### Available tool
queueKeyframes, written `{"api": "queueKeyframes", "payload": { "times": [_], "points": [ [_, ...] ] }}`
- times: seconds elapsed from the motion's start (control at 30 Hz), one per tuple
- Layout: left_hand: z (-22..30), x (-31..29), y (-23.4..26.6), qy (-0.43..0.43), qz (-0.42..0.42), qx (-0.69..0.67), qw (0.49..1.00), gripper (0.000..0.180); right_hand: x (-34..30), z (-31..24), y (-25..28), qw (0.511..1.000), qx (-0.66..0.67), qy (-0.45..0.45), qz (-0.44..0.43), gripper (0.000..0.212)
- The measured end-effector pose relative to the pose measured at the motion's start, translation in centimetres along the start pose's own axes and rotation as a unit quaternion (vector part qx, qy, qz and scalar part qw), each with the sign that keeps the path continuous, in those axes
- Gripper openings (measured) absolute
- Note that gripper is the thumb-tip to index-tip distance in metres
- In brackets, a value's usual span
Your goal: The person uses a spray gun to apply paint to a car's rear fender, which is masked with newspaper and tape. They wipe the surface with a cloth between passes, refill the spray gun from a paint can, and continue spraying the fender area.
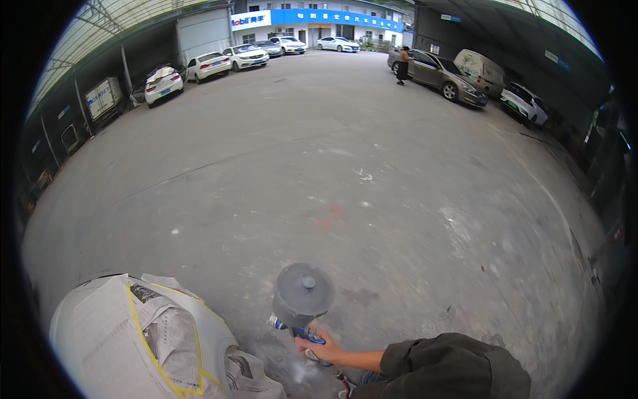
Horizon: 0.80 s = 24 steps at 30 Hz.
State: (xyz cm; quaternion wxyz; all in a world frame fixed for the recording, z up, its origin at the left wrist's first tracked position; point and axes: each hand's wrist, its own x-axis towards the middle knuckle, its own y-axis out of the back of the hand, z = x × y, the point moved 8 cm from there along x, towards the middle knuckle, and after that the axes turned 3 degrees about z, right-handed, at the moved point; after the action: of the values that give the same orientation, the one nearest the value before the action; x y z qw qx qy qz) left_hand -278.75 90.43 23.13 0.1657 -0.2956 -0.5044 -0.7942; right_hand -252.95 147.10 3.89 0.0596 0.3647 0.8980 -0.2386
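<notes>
A paint spray gun (307, 334) with a blue body is gripped in my right hand (325, 347), its fingers closed round the handle. On top of the gun sits a large grey lidded cup (292, 309). The gun's nozzle points left, toward a pale car body (216, 327) at the lower left. Newspaper masking (100, 332) covers much of that car, edged with yellow tape (143, 342). Gun and car are apart. My right arm, in a dark sleeve (445, 369), comes in from the lower right. My left hand is out of view.
Grey concrete floor (279, 166) with white and red paint marks stretches ahead. Several white cars (246, 56) are parked at the far left. A person (403, 65) stands by a grey-brown sedan (432, 73) at the far right. A hose (342, 380) hangs below the gun.
</notes>
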Motion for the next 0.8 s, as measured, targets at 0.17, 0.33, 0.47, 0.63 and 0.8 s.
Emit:
{"api": "queueKeyframes", "payload": {
  "times": [0.17, 0.33, 0.47, 0.63, 0.8],
  "points": [
    [25.4, -21.6, -12.0, -0.045, -0.515, -0.272, 0.812, 0.041, -5.9, -7.4, 0.8, 0.981, 0.053, 0.129, 0.136, 0.023],
    [41.2, -37.9, -11.8, -0.006, -0.603, -0.465, 0.648, 0.047, -10.5, -14.1, 6.8, 0.962, 0.176, 0.125, 0.166, 0.018],
    [48.3, -39.4, -7.4, 0.012, -0.607, -0.581, 0.541, 0.041, -15.6, -20.3, 14.1, 0.926, 0.289, 0.146, 0.195, 0.013],
    [56.9, -46.2, -1.8, 0.049, -0.681, -0.531, 0.502, 0.037, -24.4, -26.2, 25.5, 0.901, 0.307, 0.219, 0.213, 0.025],
    [65.8, -55.0, 2.5, -0.035, -0.654, -0.555, 0.514, 0.032, -34.8, -31.0, 36.1, 0.862, 0.355, 0.298, 0.205, 0.029]
  ]
}}
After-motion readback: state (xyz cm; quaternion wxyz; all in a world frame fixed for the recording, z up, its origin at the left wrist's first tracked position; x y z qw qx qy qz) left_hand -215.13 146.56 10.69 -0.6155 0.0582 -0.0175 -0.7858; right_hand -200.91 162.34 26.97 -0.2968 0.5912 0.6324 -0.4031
